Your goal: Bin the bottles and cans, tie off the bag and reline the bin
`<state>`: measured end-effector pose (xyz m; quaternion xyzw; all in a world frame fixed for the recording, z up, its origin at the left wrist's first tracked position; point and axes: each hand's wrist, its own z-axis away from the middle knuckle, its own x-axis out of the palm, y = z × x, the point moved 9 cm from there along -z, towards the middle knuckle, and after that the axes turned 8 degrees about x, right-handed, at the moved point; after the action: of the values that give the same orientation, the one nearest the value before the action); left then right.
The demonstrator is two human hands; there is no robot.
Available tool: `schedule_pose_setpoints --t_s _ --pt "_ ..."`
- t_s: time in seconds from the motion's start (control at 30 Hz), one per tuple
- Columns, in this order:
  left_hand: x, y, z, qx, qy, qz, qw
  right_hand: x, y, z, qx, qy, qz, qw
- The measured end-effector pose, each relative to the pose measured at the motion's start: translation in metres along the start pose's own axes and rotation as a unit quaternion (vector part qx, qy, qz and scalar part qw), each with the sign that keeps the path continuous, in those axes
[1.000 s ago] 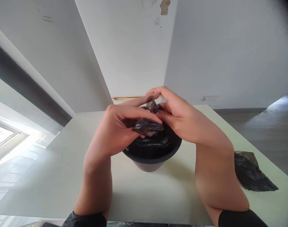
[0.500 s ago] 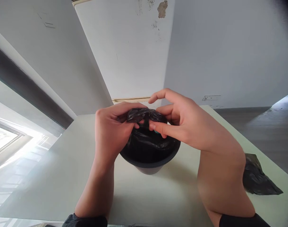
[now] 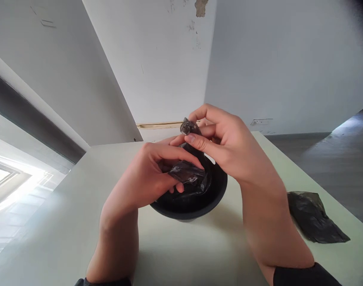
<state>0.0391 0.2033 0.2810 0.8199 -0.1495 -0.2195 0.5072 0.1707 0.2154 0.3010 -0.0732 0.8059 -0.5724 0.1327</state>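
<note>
Over the bin, one bag end points up-left.

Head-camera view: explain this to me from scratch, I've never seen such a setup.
There is no machine here: you are looking at a person's two bare hands. One camera, worn on the head, looks forward and down past the forearms. The left hand grips a lower bunch of black plastic; the right hand grips an upper bunch. I can't tell for sure whether both belong to one bag. They are over a dark bucket, which stands on a pale table. A separate piece of black plastic lies on the table, beyond the right forearm.
</note>
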Motion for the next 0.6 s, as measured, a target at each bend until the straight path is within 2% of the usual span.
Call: schedule_pose_setpoints --t_s 0.13,0.27,0.33,0.47,0.53,0.6 --pt "0.005 0.004 -0.001 0.024 -0.017 -0.029 0.999 0.015 -0.004 0.002 -0.008 -0.027 -0.027 0.999" --pt "0.002 0.003 0.002 -0.002 -0.011 -0.055 0.998 0.015 -0.001 0.002 -0.001 -0.040 -0.033 0.999" --pt "-0.008 0.006 0.005 -0.005 0.037 -0.085 0.996 0.012 0.004 0.000 0.018 -0.051 -0.036 0.998" --pt "-0.025 0.018 0.009 0.031 0.142 -0.130 0.981 0.027 0.016 0.001 0.075 -0.162 -0.030 0.983" --pt "-0.027 0.020 0.009 0.029 0.167 -0.145 0.975 0.029 0.018 0.001 0.083 -0.173 -0.030 0.981" --pt "-0.029 0.021 0.008 0.027 0.191 -0.158 0.968 0.027 0.020 0.001 0.093 -0.155 -0.029 0.983"
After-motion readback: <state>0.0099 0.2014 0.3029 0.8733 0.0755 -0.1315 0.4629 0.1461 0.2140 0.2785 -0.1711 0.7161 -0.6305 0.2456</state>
